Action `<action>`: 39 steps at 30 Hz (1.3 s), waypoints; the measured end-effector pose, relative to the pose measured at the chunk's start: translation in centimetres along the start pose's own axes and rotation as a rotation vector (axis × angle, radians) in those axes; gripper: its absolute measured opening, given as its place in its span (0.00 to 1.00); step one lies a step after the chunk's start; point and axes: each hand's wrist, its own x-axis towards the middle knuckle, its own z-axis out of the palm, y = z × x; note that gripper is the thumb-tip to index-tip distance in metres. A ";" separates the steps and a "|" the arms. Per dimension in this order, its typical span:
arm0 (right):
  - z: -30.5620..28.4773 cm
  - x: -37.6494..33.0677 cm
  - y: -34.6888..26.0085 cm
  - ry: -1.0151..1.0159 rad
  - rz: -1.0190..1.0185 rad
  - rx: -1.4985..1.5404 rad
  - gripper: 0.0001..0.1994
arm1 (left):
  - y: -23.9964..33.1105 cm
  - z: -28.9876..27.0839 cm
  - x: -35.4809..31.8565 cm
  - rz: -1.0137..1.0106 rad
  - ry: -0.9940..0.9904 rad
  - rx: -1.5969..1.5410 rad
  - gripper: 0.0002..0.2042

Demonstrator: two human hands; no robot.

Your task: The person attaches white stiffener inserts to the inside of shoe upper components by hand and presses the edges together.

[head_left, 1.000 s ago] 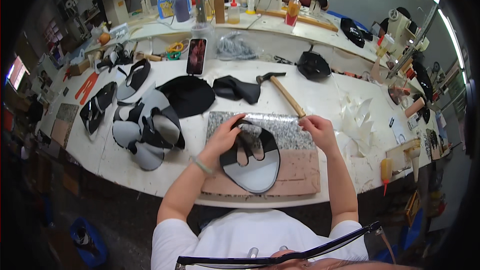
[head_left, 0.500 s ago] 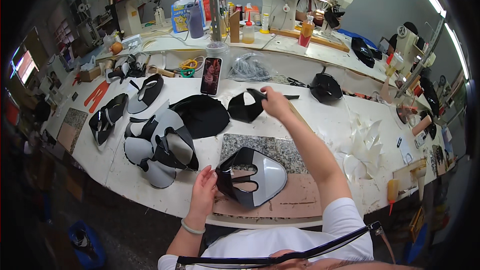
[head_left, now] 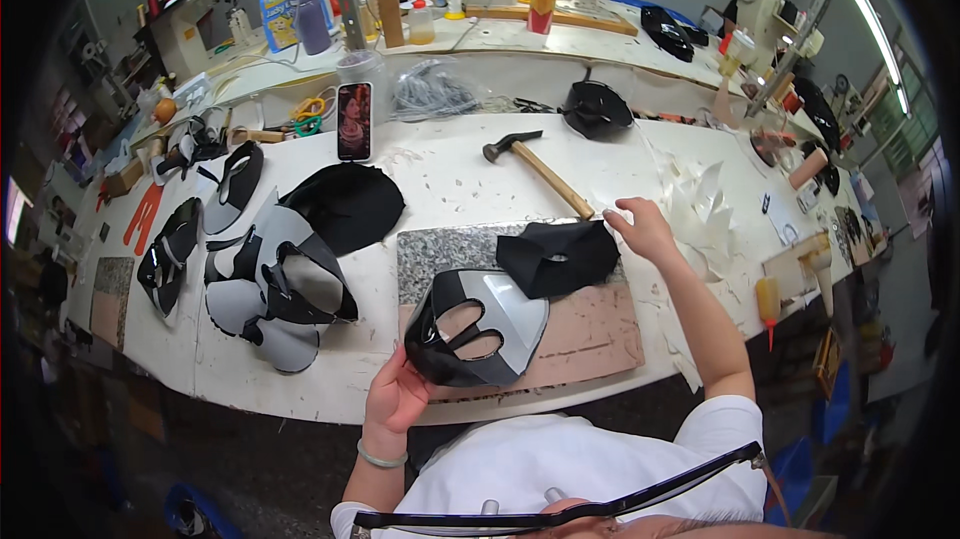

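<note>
A grey-and-black shoe upper (head_left: pixel 517 339) with two cut-out openings lies on the work board (head_left: pixel 600 339), which is part speckled stone, part brown. My left hand (head_left: pixel 395 394) has its fingers closed at the upper's black left edge. Partly against the upper's far side rests a soft black piece (head_left: pixel 550 264) with a small opening. My right hand (head_left: pixel 645 231) is just beyond that piece's right corner, thumb and forefinger apart, nothing visibly held. Close to those fingertips ends the wooden handle of a hammer (head_left: pixel 548 179), its dark head pointing away.
Several grey-and-black uppers (head_left: pixel 285 289) are heaped at the left beside a black rounded piece (head_left: pixel 345 207). A phone (head_left: pixel 354 122) stands upright behind. White scraps (head_left: pixel 700 209) cover the right side. A glue bottle (head_left: pixel 767 301) hangs at the right edge. Another person's hands work at the far sewing machine.
My right hand has brought the black piece nearer, onto the board, and released it. The hammer, formerly mostly hidden, now shows whole. The view has swung right.
</note>
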 end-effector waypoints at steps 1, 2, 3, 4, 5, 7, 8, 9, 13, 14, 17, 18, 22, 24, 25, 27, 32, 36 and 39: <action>0.0 -1.1 -0.1 0.064 0.029 0.162 0.19 | -0.2 0.1 -0.2 0.028 0.031 0.047 0.14; -0.9 -1.7 -2.5 0.060 0.035 0.165 0.19 | -0.4 0.1 -0.4 0.063 0.067 0.094 0.13; -1.8 -2.3 -5.4 -0.024 0.090 0.336 0.18 | -0.5 0.1 -0.8 0.064 0.075 0.097 0.13; -2.0 -2.8 -7.7 -0.104 0.147 0.502 0.18 | -0.8 0.2 -0.9 0.086 0.096 0.086 0.13; -1.4 -3.4 -9.3 -0.195 0.177 0.543 0.19 | -1.0 0.3 -1.1 0.109 0.115 0.074 0.13; -0.2 -4.1 -12.2 -0.307 0.235 0.523 0.25 | -1.2 -0.5 -0.9 0.108 0.100 0.054 0.13; 0.5 -4.1 -13.5 -0.333 0.260 0.470 0.30 | -1.3 -0.7 -0.9 0.116 0.092 0.030 0.13; 2.0 -3.8 -14.1 -0.327 0.256 0.439 0.33 | -1.5 -0.2 -0.9 0.112 0.086 0.033 0.13; 5.3 -0.6 -11.1 -0.297 0.475 1.097 0.32 | -2.1 0.2 -1.3 0.102 0.061 0.014 0.14; 3.4 0.7 -10.7 -0.326 0.604 1.345 0.30 | -2.2 -0.1 -1.3 0.107 0.064 -0.015 0.15; -2.6 2.8 -9.8 -0.261 0.612 1.664 0.25 | -2.3 0.3 -1.5 0.175 0.079 -0.032 0.13; -3.1 3.1 -9.1 -0.248 0.555 1.739 0.25 | -2.2 0.4 -1.4 0.172 0.075 -0.033 0.13; -3.1 4.7 -3.3 0.043 0.674 1.873 0.18 | -1.8 2.4 -1.0 0.222 -0.261 0.047 0.16; -3.5 5.4 1.7 0.267 0.821 1.894 0.17 | -1.3 3.8 -1.5 0.240 -0.079 0.099 0.15; -3.7 5.0 2.6 0.221 0.783 1.957 0.18 | -0.9 2.8 -1.3 0.241 -0.029 0.081 0.16; -5.1 4.0 2.9 0.185 0.747 2.005 0.18 | -1.1 2.9 -1.5 0.246 0.066 0.099 0.18; -6.7 4.3 1.5 0.008 0.340 2.083 0.23 | -0.9 4.3 -2.0 0.242 -0.042 0.114 0.23; -9.7 3.5 -2.4 0.181 0.389 1.992 0.14 | -0.1 4.5 0.1 0.299 -0.193 0.129 0.23; -8.0 2.4 -4.2 0.058 0.291 1.681 0.10 | -0.6 8.4 1.3 0.332 -0.130 0.273 0.18</action>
